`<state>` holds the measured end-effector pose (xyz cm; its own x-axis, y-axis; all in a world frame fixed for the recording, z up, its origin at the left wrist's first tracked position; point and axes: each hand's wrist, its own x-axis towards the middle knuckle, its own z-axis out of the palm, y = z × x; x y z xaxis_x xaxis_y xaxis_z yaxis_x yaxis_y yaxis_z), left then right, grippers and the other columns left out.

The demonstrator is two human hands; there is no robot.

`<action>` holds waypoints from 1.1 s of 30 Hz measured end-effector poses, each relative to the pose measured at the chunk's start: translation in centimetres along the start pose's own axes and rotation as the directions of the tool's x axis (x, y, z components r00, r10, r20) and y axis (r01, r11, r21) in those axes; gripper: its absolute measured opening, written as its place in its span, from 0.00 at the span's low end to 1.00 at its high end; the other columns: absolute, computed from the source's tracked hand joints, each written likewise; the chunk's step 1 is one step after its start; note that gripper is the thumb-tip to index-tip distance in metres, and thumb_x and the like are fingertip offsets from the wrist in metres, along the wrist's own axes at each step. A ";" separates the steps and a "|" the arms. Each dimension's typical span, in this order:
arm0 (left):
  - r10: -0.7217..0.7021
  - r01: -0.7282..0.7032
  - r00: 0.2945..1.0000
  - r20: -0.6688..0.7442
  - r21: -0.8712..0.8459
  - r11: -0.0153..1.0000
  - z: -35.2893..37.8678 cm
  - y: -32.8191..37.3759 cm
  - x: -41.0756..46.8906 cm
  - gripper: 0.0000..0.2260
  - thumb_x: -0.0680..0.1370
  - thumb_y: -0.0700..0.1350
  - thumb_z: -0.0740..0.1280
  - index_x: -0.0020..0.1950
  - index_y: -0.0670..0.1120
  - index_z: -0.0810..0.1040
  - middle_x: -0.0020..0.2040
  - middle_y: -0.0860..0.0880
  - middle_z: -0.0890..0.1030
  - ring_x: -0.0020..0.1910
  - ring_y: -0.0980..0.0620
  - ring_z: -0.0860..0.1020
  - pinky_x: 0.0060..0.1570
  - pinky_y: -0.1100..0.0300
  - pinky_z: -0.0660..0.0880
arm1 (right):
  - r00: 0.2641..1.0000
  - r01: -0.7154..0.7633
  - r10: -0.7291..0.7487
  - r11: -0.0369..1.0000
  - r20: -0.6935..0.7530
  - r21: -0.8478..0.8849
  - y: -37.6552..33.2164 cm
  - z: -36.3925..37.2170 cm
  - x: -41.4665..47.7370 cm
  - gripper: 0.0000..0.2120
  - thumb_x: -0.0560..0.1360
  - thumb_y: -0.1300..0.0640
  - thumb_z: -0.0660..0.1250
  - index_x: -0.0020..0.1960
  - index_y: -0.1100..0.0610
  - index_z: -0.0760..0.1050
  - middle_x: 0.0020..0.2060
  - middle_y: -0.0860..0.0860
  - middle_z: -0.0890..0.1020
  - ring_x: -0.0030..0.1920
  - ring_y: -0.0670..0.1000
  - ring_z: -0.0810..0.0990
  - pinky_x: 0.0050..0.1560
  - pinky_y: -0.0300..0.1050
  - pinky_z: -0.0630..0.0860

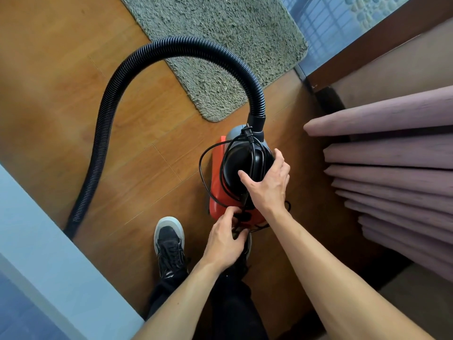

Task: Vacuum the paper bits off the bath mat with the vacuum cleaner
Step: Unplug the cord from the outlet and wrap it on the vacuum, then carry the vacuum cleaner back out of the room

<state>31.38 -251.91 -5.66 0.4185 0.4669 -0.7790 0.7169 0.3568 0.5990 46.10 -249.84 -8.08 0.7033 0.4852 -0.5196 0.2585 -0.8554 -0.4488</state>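
A small red and black vacuum cleaner (217,173) stands on the wooden floor just in front of me. Its black power cord (201,168) is looped around the body. My right hand (268,184) grips the black top of the vacuum. Lower down, my left hand (225,239) pinches the cord at the rear of the machine. A ribbed black hose (127,67) arches from the front of the vacuum up and round to the left, its far end hidden. The grey-green shaggy bath mat (220,40) lies beyond the vacuum; no paper bits show on it.
Folded mauve curtains (392,168) hang close on the right. A pale blue surface (49,253) fills the lower left. My black shoe (169,244) stands left of the vacuum. A blue-tiled area (331,25) lies past the mat at top right.
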 end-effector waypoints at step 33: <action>-0.097 0.249 0.937 -0.335 0.450 0.858 -32.1 -3.4 1.8 0.41 0.78 0.56 0.68 0.81 0.48 0.46 0.76 0.40 0.62 0.73 0.40 0.67 0.67 0.44 0.69 | 0.987 -0.153 0.158 0.979 0.027 -0.138 -4.6 -1.1 -2.2 0.55 0.67 0.43 0.79 0.81 0.54 0.48 0.74 0.63 0.59 0.75 0.66 0.58 0.74 0.62 0.60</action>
<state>11.80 -226.26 -3.13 0.1363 0.6741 -0.7259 0.9699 0.0583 0.2362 44.14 -247.17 -4.09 0.7174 0.3488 -0.6030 0.2367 -0.9362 -0.2599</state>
